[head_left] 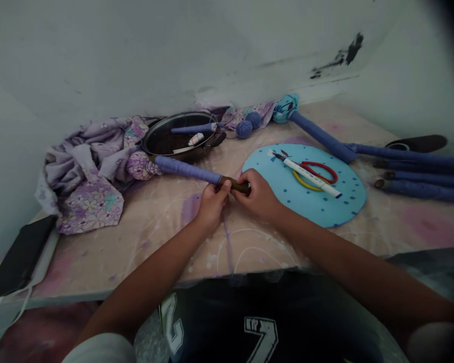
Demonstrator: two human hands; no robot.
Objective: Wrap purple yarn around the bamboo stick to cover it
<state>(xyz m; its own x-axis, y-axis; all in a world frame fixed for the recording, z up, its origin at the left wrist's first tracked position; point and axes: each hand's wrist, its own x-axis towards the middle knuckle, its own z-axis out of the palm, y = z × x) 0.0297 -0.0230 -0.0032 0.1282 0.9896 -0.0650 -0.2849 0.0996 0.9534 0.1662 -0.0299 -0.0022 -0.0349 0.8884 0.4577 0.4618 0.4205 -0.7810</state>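
Observation:
Between my two hands lies a stick (187, 169) wound in blue-purple yarn, its right end bare brown and its left end topped by a knob covered in floral cloth (139, 165). My left hand (212, 204) grips the stick where the wrapping meets the bare part, thumb on top. The fingers of my right hand (258, 194) close around the bare brown end. A strand of purple yarn (227, 242) hangs from the stick over the table's front edge. Just right of my right hand is a light blue spotted oval sheet (306, 209).
On the sheet lie a white marker (312, 177) and red-handled scissors (327, 169). Behind stand a black pan (162, 146) and yarn balls (244, 129). Floral cloth (94, 166) and a dark phone-like slab (20, 257) are left; wrapped sticks (431, 186) are right.

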